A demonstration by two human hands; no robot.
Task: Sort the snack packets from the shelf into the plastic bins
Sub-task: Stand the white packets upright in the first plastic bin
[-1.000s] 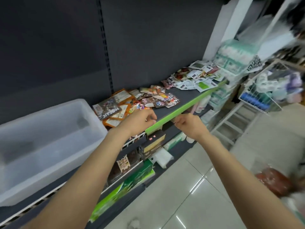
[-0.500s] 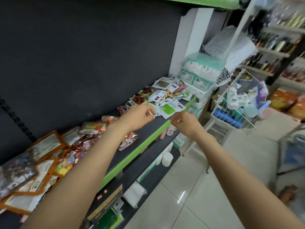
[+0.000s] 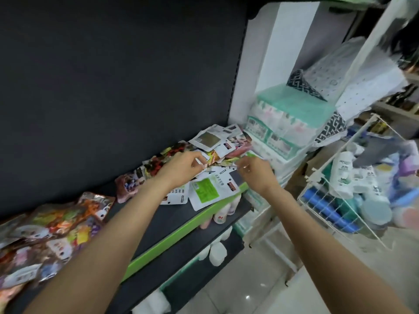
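Both hands had pushed forward off the shelf edge into the packet pile. The left hand [image 3: 181, 169] curled, fingertips pinching at a packet; the right hand [image 3: 256, 172] pinched a green-cornered packet [image 3: 250, 154]. White-and-green snack packets [image 3: 206, 191] lay just beneath them on the shelf [image 3: 163, 214].

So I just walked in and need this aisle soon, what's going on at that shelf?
A person is sorting snack packets on the dark shelf. Both hands are in the white-and-green pile of packets at its far end: the left hand and the right hand each have fingers curled at a packet, though the grips are blurred. A colourful pile lies nearer, untouched. No bin is in view.
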